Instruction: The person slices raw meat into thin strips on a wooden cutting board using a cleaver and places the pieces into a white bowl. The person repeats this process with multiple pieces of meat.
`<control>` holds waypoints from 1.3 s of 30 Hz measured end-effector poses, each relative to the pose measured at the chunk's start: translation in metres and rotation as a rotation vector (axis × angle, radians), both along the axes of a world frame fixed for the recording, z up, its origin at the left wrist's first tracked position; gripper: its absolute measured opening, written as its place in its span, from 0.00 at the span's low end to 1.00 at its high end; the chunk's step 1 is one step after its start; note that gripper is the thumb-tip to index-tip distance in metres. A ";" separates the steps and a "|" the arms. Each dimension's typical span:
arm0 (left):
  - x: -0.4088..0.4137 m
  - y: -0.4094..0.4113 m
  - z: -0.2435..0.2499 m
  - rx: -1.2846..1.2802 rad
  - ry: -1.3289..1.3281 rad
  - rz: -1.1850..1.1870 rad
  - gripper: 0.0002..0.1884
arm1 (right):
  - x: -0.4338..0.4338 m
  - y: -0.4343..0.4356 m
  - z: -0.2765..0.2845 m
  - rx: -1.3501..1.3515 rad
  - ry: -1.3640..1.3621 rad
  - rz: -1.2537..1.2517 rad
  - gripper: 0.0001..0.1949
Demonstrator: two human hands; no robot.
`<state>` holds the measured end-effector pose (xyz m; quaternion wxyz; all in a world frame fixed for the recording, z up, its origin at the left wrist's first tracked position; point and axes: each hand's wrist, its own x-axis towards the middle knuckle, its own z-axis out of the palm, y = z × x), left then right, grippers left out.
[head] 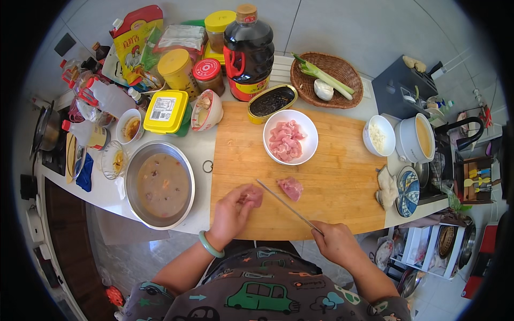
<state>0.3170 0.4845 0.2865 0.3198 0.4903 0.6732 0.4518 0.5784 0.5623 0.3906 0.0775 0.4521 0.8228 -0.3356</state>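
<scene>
My left hand (233, 208) holds a small piece of raw meat (253, 195) at the front of the wooden cutting board (341, 180). In my right hand (337, 240) is a knife (287, 205), its blade seen edge-on and slanting up and left. The knife's tip lies close beside the held meat. Right of the blade, another chunk of raw meat (290, 188) rests on the board. A white bowl (309, 138) stands behind it, with sliced raw meat (286, 140) inside. My right fingers wrap around the handle and hide most of it.
Left of the board stands a metal basin (190, 184) of cloudy liquid. An oval tin (257, 119), a large soy sauce bottle (249, 52) and a wicker basket (299, 86) line the back. At right are a bowl of chopped white pieces (377, 136), ginger (385, 188) and a patterned dish (407, 192).
</scene>
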 end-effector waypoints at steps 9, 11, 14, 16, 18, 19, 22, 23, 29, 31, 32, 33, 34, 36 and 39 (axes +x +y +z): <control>-0.029 0.011 -0.022 -0.197 -0.433 0.129 0.14 | 0.002 -0.003 -0.008 -0.026 -0.007 -0.037 0.13; -0.026 0.008 -0.019 -0.065 0.048 0.123 0.13 | 0.001 -0.001 -0.010 -0.026 -0.017 -0.031 0.14; -0.013 -0.010 -0.017 0.217 0.473 -0.085 0.15 | 0.000 0.002 -0.015 -0.022 -0.009 -0.024 0.14; -0.004 -0.003 -0.010 0.281 0.640 -0.217 0.16 | -0.004 0.004 -0.016 -0.024 -0.005 -0.014 0.14; -0.005 0.000 -0.006 0.292 0.774 -0.310 0.20 | -0.009 0.007 -0.016 -0.030 -0.012 -0.010 0.14; -0.009 -0.001 -0.008 0.273 0.765 -0.255 0.19 | -0.011 0.008 -0.016 -0.029 -0.010 -0.009 0.14; -0.020 -0.004 -0.020 0.202 0.776 -0.078 0.20 | -0.015 0.011 -0.019 -0.034 -0.006 -0.006 0.14; -0.022 -0.005 -0.021 0.182 0.742 -0.078 0.20 | -0.016 0.012 -0.020 -0.038 -0.005 -0.007 0.14; -0.016 0.003 -0.013 0.195 0.617 -0.127 0.21 | -0.025 0.020 -0.032 -0.006 -0.005 0.057 0.11; -0.015 -0.001 -0.022 0.238 0.573 -0.142 0.22 | -0.026 0.025 -0.030 -0.088 -0.040 0.088 0.11; -0.015 -0.004 -0.025 0.248 0.569 -0.179 0.22 | -0.020 0.029 -0.025 -0.159 -0.061 0.096 0.12; -0.013 -0.008 -0.027 0.260 0.562 -0.215 0.23 | -0.015 0.033 -0.021 -0.229 -0.085 0.104 0.13; -0.012 -0.009 -0.028 0.272 0.555 -0.252 0.23 | -0.011 0.034 -0.018 -0.216 -0.106 0.120 0.13; -0.019 -0.008 -0.024 0.257 0.508 -0.324 0.23 | -0.006 0.035 -0.012 -0.189 -0.149 0.148 0.13; -0.031 -0.002 -0.020 0.301 0.510 -0.375 0.22 | -0.023 0.023 -0.002 -0.084 -0.082 0.074 0.13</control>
